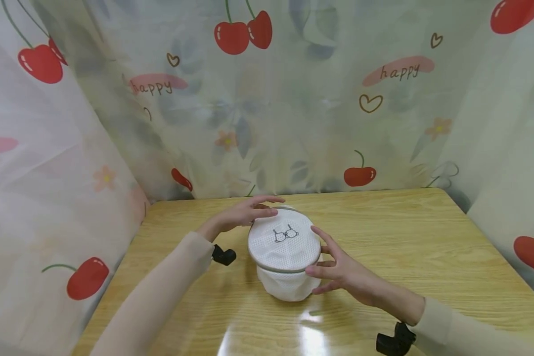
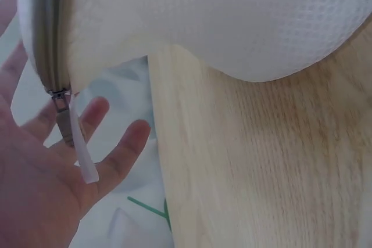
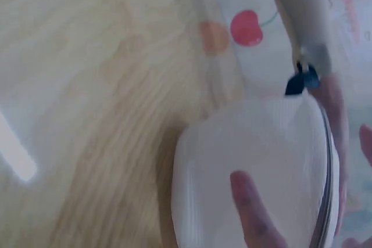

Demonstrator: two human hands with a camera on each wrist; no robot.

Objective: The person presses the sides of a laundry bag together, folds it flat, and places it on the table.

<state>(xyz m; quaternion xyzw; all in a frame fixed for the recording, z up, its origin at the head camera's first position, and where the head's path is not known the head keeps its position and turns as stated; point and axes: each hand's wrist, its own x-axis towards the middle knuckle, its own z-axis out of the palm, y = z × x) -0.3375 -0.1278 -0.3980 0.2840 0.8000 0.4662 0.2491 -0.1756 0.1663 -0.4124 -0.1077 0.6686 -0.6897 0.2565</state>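
A white mesh bra laundry bag (image 1: 289, 284) stands on the wooden table, its round lid (image 1: 285, 249) printed with a dark bra outline. A grey zipper (image 2: 53, 33) rings the lid, and the zipper pull (image 2: 65, 123) and a pale tab (image 2: 84, 149) hang in front of the left palm. My left hand (image 1: 238, 215) is at the bag's far left rim, fingers spread and extended. On the right side my right hand (image 1: 349, 274) spreads its fingers around the bag; whether they touch it is hard to tell. One right finger (image 3: 253, 207) shows before the bag's side.
The wood-grain table (image 1: 382, 227) extends on both sides of the bag. Behind it hangs a curtain (image 1: 285, 113) printed with cherries, hearts and flowers. Black wrist devices (image 1: 396, 340) are worn on both arms, over beige sleeves (image 1: 160, 291).
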